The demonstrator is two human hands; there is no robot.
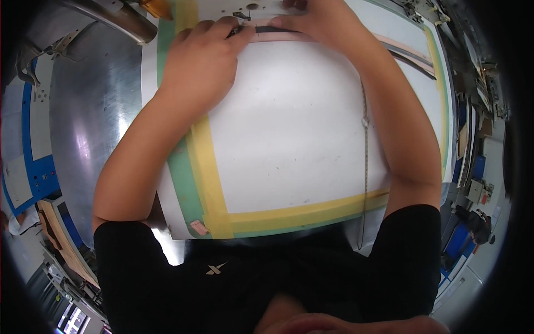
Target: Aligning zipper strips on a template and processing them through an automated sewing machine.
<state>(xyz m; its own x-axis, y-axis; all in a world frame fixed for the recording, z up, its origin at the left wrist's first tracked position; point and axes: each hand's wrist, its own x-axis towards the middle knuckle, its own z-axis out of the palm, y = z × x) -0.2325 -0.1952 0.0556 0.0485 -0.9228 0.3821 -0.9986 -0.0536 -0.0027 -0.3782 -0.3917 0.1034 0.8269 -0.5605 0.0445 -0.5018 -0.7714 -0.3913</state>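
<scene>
At the far side of the white board (pixel 289 128), a narrow dark strip (pixel 283 30) lies along a pale pink strip (pixel 281 38). My left hand (pixel 206 58) is closed over the dark strip's left end, its thumb and fingertips bent around it. Farther right, the thumb of my right hand (pixel 325 22) rests against the strip's upper edge. The other fingers of that hand are spread away from the thumb and partly cut off by the top of the picture. A small dark metal piece (pixel 242 15) lies just beyond my left fingertips.
Yellow tape (pixel 300 214) and green tape (pixel 183 178) border the board. A thin rod or cord (pixel 365 161) crosses its right side. More dark strips (pixel 411 64) lie beyond my right forearm. A metal cylinder (pixel 125 22) stands at the upper left, above a shiny metal surface (pixel 94 122).
</scene>
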